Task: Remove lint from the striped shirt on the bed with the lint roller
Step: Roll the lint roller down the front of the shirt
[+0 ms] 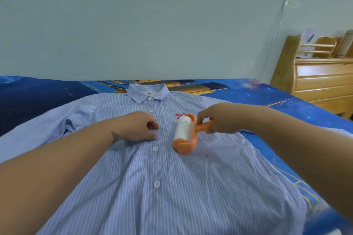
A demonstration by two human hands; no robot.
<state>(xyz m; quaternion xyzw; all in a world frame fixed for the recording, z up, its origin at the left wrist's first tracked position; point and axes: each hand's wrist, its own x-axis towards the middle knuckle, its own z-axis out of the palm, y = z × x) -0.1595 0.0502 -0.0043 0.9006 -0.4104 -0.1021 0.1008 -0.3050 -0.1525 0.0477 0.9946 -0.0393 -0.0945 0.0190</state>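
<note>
Blue starry bed (38, 97) carries striped shirt (162, 187), spread flat, buttoned, collar toward wall. Left hand (140, 126) rests on shirt's chest just left of button row, fingers curled under, holding nothing. Lint roller (184, 134) lies on shirt right of buttons, white roll in orange frame, beside small red bow stitched on chest. Right hand (219, 119) pinches roller's orange handle, fingers curled round it. Small dark speck on fabric below right hand. Wooden headboard (315, 80) at far right.
</note>
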